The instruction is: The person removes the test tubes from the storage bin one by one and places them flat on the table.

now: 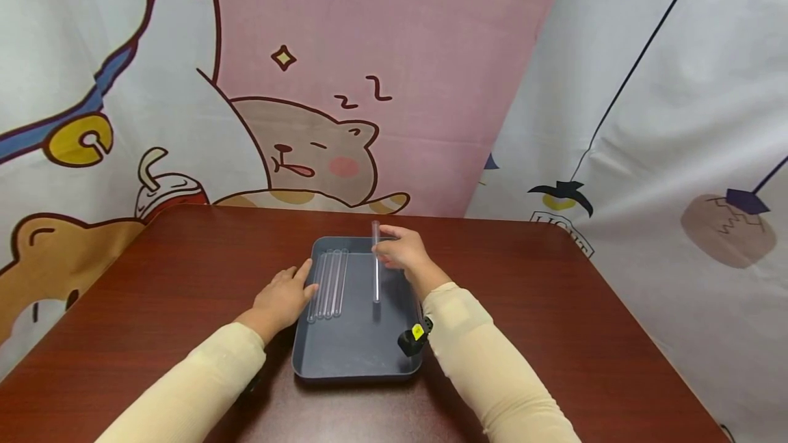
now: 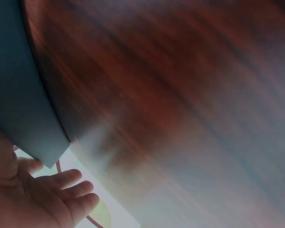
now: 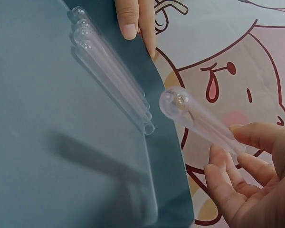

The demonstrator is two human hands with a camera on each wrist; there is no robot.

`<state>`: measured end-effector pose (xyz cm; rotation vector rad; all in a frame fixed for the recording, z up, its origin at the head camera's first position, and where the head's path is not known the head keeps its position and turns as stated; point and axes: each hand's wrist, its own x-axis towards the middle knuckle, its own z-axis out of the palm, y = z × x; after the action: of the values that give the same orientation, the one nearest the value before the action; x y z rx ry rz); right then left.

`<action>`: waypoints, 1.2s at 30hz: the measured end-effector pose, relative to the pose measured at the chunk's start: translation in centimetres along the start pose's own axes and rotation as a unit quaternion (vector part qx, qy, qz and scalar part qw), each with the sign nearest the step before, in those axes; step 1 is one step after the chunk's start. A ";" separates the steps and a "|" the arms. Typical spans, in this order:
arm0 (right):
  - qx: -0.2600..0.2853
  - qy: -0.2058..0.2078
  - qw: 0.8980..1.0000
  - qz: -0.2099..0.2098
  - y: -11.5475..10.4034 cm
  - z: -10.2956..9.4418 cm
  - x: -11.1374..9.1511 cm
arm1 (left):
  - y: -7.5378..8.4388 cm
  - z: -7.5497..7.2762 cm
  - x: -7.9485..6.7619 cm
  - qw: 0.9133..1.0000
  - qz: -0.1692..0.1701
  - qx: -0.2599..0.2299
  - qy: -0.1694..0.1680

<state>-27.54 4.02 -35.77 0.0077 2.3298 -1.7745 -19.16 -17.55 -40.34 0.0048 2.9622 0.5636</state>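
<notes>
My right hand (image 1: 401,249) pinches a clear test tube (image 1: 376,279) near its upper end and holds it upright over the grey tray (image 1: 363,354). In the right wrist view the rounded bottom of that test tube (image 3: 199,118) points towards the camera, gripped between thumb and fingers of the right hand (image 3: 251,175). Several more clear test tubes (image 1: 329,286) lie side by side along the tray's left side. The left hand (image 1: 284,298) rests at the tray's left rim with its fingers extended; in the left wrist view the left hand (image 2: 47,194) shows relaxed fingers by the tray wall (image 2: 23,95).
The tray stands on a reddish-brown wooden table (image 1: 523,306). A cartoon-printed cloth (image 1: 431,87) hangs behind the table's far edge. A black wrist camera (image 1: 411,340) is on the right forearm, over the tray's right side.
</notes>
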 end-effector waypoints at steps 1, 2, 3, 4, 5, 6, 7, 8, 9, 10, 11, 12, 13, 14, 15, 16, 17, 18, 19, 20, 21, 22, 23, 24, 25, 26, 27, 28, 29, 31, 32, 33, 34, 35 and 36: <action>-0.004 0.000 1.000 -0.003 0.0 -0.2 -0.1 | 0.0 0.0 0.0 1.000 0.000 0.000 -0.001; -0.010 0.001 1.000 -0.006 0.0 -0.4 -0.1 | 0.0 0.0 0.1 1.000 -0.001 0.000 -0.001; -0.013 0.003 1.000 -0.008 0.0 -0.6 -0.2 | 0.0 0.1 0.1 1.000 -0.001 -0.001 -0.001; -0.015 0.003 1.000 -0.010 0.0 -0.7 -0.2 | 0.0 0.1 0.1 1.000 -0.002 -0.001 -0.001; -0.016 0.004 1.000 -0.012 0.0 -0.9 -0.3 | 0.0 0.1 0.1 1.000 -0.002 -0.002 -0.002; -0.016 0.005 1.000 -0.013 0.0 -1.1 -0.3 | 0.0 0.1 0.1 1.000 -0.002 -0.002 -0.002; -0.016 0.005 1.000 -0.014 0.0 -1.3 -0.4 | 0.0 0.0 0.1 1.000 -0.003 -0.002 -0.003; -0.015 0.005 1.000 -0.014 0.0 -1.5 -0.5 | 0.0 0.0 0.1 1.000 -0.003 -0.002 -0.003; -0.015 0.006 1.000 -0.014 0.0 -1.7 -0.6 | 0.0 0.0 0.0 1.000 -0.003 -0.002 -0.003; -0.016 0.006 1.000 -0.015 -0.1 -1.9 -0.6 | 0.1 -0.1 0.0 1.000 -0.003 -0.001 -0.004; -0.018 0.007 1.000 -0.016 -0.1 -2.1 -0.7 | 0.1 -0.1 0.1 1.000 -0.003 0.000 -0.004; -0.019 0.008 1.000 -0.018 -0.1 -2.3 -0.8 | 0.1 -0.1 0.1 1.000 -0.003 0.001 -0.005; -0.019 0.008 1.000 -0.019 -0.1 -2.5 -0.8 | 0.1 -0.1 0.1 1.000 -0.003 0.001 -0.005; -0.020 0.009 1.000 -0.020 0.0 -2.7 -0.8 | 0.1 -0.1 0.1 1.000 -0.002 0.002 -0.005; -0.020 0.010 1.000 -0.021 0.0 -2.8 -0.9 | 0.1 -0.1 0.1 1.000 -0.002 0.002 -0.005; -0.020 0.011 0.999 -0.023 0.0 -3.0 -0.9 | 0.1 0.0 0.1 1.000 -0.002 0.003 -0.005; -0.020 0.011 0.999 -0.025 0.1 -3.2 -0.9 | 0.1 0.0 0.1 1.000 -0.002 0.002 -0.005; -0.021 0.011 0.999 -0.027 0.1 -3.4 -0.9 | 0.1 0.0 0.0 1.000 -0.002 0.002 -0.005; -0.020 0.011 0.999 -0.027 0.1 -3.5 -1.0 | 0.1 0.0 0.0 1.000 -0.002 0.002 -0.004; -0.022 0.012 0.999 -0.029 0.2 -3.7 -1.0 | 0.1 0.0 0.0 1.000 -0.002 0.001 -0.004; -0.022 0.013 0.999 -0.029 0.2 -3.8 -1.0 | 0.1 0.0 0.0 1.000 -0.001 0.002 -0.004; -0.023 0.014 0.999 -0.029 0.3 -4.0 -1.1 | 0.1 0.0 0.0 1.000 -0.001 0.001 -0.004; -0.022 0.015 0.999 -0.028 0.3 -4.1 -1.1 | 0.1 0.0 0.0 1.000 0.000 0.001 -0.004; -0.022 0.017 0.999 -0.027 0.3 -4.2 -1.2 | 0.0 0.1 0.0 1.000 0.000 0.002 -0.004; -0.022 0.019 0.999 -0.026 0.4 -4.3 -1.2 | 0.0 0.1 0.0 1.000 0.000 0.001 -0.004; -0.023 0.020 0.999 -0.027 0.4 -4.4 -1.3 | 0.0 0.1 0.0 1.000 0.001 0.001 -0.004; -0.024 0.021 0.999 -0.026 0.4 -4.5 -1.3 | 0.0 0.1 0.0 1.000 0.001 0.001 -0.003; -0.025 0.022 0.999 -0.025 0.5 -4.6 -1.3 | 0.0 0.1 0.0 1.000 0.001 0.000 -0.003; -0.026 0.024 0.999 -0.024 0.5 -4.7 -1.4 | 0.0 0.1 0.0 1.000 0.001 -0.001 -0.003; -0.030 0.024 0.999 -0.025 0.7 -5.0 -1.5 | 0.1 0.0 0.0 1.000 0.002 -0.003 -0.001; -0.030 0.024 0.999 -0.024 0.8 -5.1 -1.5 | 0.1 0.0 0.0 1.000 0.002 -0.003 0.001; -0.030 0.023 0.999 -0.023 0.9 -5.2 -1.5 | 0.1 0.0 0.0 1.000 0.002 -0.003 0.002; -0.031 0.023 0.999 -0.022 0.9 -5.4 -1.5 | 0.1 0.0 0.0 1.000 0.003 -0.003 0.002; -0.032 0.022 0.999 -0.023 1.0 -5.5 -1.5 | 0.1 0.0 0.0 1.000 0.005 -0.002 0.003; -0.034 0.022 0.999 -0.023 1.1 -5.6 -1.5 | 0.0 0.0 0.1 1.000 0.005 -0.002 0.003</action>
<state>-26.82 9.86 -35.12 -0.0178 2.4382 -1.7317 -19.24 -17.50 -40.35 0.0165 2.9684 0.5726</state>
